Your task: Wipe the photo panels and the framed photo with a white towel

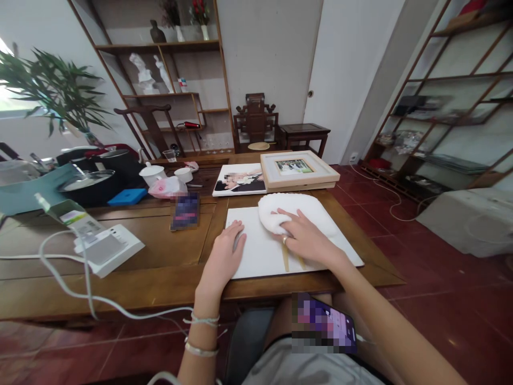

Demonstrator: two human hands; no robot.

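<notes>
A white board (256, 251) lies on the wooden table near its front edge. On its upper right part rests a white, soft, padded thing (308, 211) with a scalloped edge; its exact kind I cannot make out. My right hand (306, 238), a ring on one finger, grips the near left part of it, where it bulges up. Two thin pale wooden strips (285, 259) stick out below that hand towards me. My left hand (227, 248) lies flat on the left edge of the board, fingers stretched out, holding nothing.
Behind the board are a photo print (240, 182) and a pale framed picture (300, 168). Left of it lie a phone (185, 211), an opened white box (114, 248), a white cable (120, 309), dishes and a dark pan (88, 187). Another phone (331, 323) rests on my lap.
</notes>
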